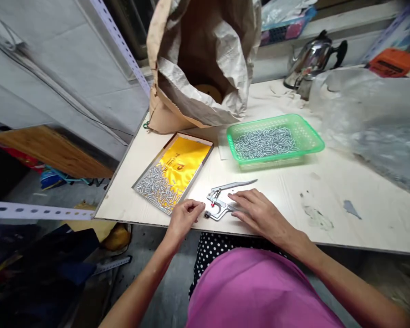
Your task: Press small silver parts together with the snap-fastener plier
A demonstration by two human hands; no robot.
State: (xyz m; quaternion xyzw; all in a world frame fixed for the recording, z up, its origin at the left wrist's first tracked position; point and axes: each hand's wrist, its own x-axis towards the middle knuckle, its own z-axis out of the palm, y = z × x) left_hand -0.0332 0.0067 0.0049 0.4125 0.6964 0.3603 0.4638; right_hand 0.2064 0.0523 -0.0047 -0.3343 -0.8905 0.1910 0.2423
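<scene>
I guessed the pliers (220, 202) were stiff, best held by the handles (238, 184). My right hand (263, 215) was wide; my left hand (182, 219) pinched narrow, maybe empty: I couldn't tell.

The silver metal hand pliers (222, 203) are marked with red. At left, the shiny yellow sheet (187, 152) is dark-lettered, the small metal pieces (157, 187) silvery. At right, the rectangular plastic basket (276, 157) is translucent green. Near, the fabric top (256, 291) is plain magenta, the trousers (213, 246) white-dotted black.

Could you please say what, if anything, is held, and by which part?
Cannot tell: right hand over snap-fastener pliers' lower handle, left hand pinched, nothing discernible.
</scene>
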